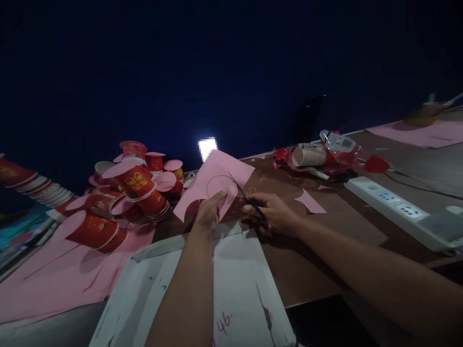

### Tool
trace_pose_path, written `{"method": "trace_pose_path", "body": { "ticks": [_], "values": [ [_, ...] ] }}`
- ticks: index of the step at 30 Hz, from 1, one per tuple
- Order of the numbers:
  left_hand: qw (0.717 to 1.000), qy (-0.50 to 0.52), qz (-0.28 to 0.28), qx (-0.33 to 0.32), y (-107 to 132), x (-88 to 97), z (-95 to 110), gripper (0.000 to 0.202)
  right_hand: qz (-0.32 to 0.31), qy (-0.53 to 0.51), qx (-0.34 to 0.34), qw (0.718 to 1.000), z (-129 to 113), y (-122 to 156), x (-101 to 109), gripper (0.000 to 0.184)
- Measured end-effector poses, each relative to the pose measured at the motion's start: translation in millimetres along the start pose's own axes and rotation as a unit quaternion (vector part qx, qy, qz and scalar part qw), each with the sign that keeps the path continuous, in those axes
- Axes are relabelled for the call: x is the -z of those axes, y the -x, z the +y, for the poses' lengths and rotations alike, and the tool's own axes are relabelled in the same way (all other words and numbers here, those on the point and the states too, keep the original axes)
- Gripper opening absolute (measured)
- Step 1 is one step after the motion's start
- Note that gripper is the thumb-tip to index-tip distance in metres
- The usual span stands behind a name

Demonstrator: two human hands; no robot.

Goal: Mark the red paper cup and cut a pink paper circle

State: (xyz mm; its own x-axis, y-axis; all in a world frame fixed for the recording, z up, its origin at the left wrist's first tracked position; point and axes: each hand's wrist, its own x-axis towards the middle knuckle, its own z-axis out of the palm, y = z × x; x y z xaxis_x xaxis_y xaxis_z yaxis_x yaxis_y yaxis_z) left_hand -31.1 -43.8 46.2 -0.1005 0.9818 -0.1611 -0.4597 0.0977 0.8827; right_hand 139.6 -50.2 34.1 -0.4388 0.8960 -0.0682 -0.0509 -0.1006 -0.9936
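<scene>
red cups (135,180) crowd toward the left edge of the worktop (318,241). next, the left hand (208,212) has its fingers pinching the near side of the paper (217,176), raised toward the far edge. it looks light, bendy and easily creased; a flat thumb-on-top pinch, clear of the blades, should suit. scissors (249,197) meet its right side, the right hand's (273,212) fingers gripping their handles.
</scene>
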Motion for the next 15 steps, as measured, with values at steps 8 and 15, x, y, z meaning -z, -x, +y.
{"method": "trace_pose_path", "body": {
  "ticks": [8,15],
  "values": [
    [1.0,-0.002,0.004,0.0,-1.7,2.4,-1.0,0.022,0.003,-0.002,0.004,1.0,2.9,-0.3,0.8,0.051],
    [0.999,-0.025,0.022,-0.008,0.8,4.6,3.0,0.027,0.006,0.006,0.003,1.0,3.3,-1.3,1.8,0.047]
  ]
}}
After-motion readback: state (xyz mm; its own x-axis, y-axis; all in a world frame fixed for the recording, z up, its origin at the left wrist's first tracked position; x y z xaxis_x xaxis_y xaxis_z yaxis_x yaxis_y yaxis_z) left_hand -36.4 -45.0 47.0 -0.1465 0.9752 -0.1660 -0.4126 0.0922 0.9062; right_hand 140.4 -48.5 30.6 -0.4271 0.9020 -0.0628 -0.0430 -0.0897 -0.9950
